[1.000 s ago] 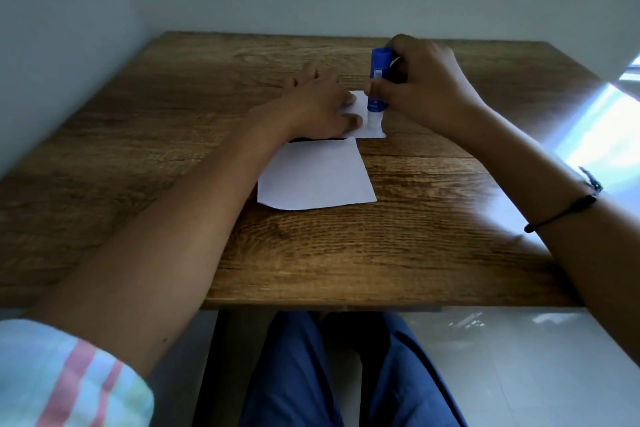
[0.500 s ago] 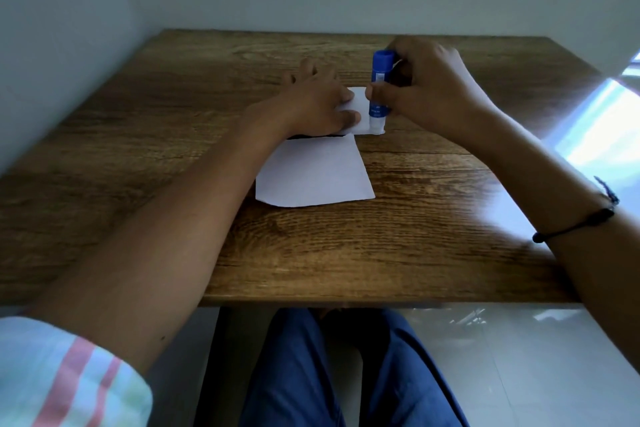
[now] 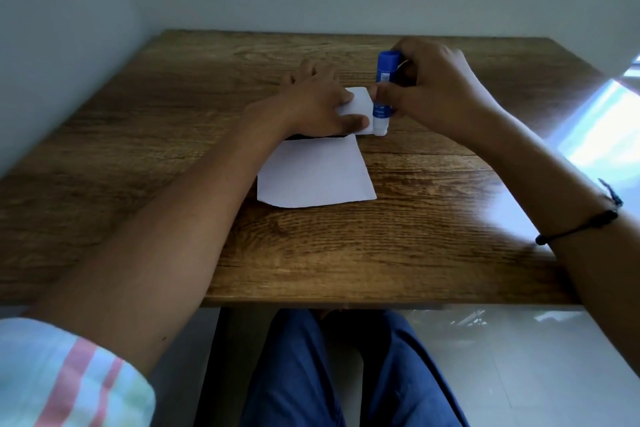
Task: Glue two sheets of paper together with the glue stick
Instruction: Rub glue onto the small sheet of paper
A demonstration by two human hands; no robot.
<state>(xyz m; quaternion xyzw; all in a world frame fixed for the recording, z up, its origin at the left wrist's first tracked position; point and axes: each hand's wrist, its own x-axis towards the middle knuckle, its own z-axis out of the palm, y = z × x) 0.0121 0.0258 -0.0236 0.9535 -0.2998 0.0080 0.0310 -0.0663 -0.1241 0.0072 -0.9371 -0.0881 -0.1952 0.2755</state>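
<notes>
Our left hand (image 3: 317, 107) lies flat, pinning the far sheet (image 3: 358, 107) above the near sheet (image 3: 315, 177); our right hand (image 3: 429, 94) grips the upright glue stick (image 3: 382, 97) at its right edge; we should press lightly, stroking evenly

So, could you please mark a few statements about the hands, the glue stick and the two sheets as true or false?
1. The right hand grips the glue stick. True.
2. The glue stick lies flat on the table. False: it stands upright, white tip down at the far sheet's right edge.
3. The left hand presses on the far sheet. True.
4. The near sheet is held up in the air. False: it lies flat on the table.
</notes>
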